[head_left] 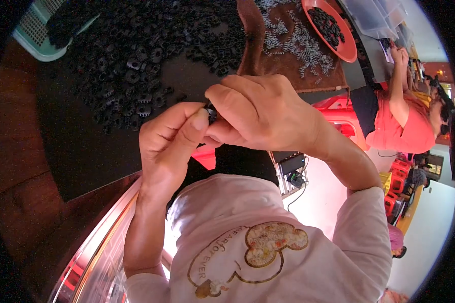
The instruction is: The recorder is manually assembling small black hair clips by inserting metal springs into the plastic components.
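Close in front of my body, my two hands meet over a small black plastic piece (pixel 211 112), mostly covered by fingers. My left hand (pixel 169 139) pinches it between thumb and index finger. From the other side, the curled fingers of my right hand (pixel 268 112) close on the same piece. Just beyond them, a wide heap of small black toothed plastic pieces (pixel 131 76), which look like parts of claw hair clips, covers the dark table mat (pixel 91 161). Small metal springs (pixel 308 48) lie scattered on a brown cloth (pixel 280 68) at the far right.
An orange-red basin (pixel 346 50) with black pieces stands beyond the springs, near a clear plastic bin (pixel 371 17). At the far left is a pale green basket (pixel 38 48). A red stool (pixel 346 116) is at the right, where a person in red (pixel 404 121) sits.
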`<state>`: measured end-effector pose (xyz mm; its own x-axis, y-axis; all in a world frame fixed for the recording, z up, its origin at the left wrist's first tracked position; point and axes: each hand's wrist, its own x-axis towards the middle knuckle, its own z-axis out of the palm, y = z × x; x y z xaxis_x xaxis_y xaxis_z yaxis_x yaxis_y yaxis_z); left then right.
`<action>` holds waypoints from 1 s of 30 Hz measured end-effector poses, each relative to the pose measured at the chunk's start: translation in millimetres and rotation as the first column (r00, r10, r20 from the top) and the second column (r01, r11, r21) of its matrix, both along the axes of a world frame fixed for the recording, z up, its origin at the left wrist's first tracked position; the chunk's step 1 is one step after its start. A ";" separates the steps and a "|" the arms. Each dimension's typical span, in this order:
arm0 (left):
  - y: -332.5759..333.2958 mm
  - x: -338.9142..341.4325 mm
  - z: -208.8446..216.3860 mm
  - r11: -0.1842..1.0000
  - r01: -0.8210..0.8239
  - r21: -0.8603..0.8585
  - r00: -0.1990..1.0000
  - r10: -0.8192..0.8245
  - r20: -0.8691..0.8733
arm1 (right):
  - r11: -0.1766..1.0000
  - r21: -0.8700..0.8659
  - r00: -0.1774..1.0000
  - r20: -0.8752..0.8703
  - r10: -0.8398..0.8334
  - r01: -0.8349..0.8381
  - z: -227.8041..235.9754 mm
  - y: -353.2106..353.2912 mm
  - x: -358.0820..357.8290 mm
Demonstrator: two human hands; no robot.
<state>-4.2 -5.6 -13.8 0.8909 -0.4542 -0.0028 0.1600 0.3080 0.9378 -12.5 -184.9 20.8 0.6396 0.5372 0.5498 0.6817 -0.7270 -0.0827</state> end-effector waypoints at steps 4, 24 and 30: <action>1.6 1.4 -1.8 1.000 0.004 0.002 1.000 -0.004 0.020 | 1.000 -0.016 1.000 -0.018 -0.002 0.002 -0.2 -0.1 2.1; -4.1 1.7 11.0 0.995 -0.102 -0.007 0.994 0.101 -0.049 | 0.991 0.105 0.994 0.062 -0.088 0.081 0.9 -28.2 10.8; -6.6 3.0 12.3 0.995 -0.060 0.080 0.998 0.059 0.023 | 0.796 0.097 0.800 -0.136 -0.585 0.598 16.0 -136.5 0.8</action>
<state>-1.2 -12.2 -1.5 0.9166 -0.3993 -0.0186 0.1239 0.2394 0.9630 -11.7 -321.4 36.9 0.8612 -0.0341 0.5071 0.1062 -0.9636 -0.2452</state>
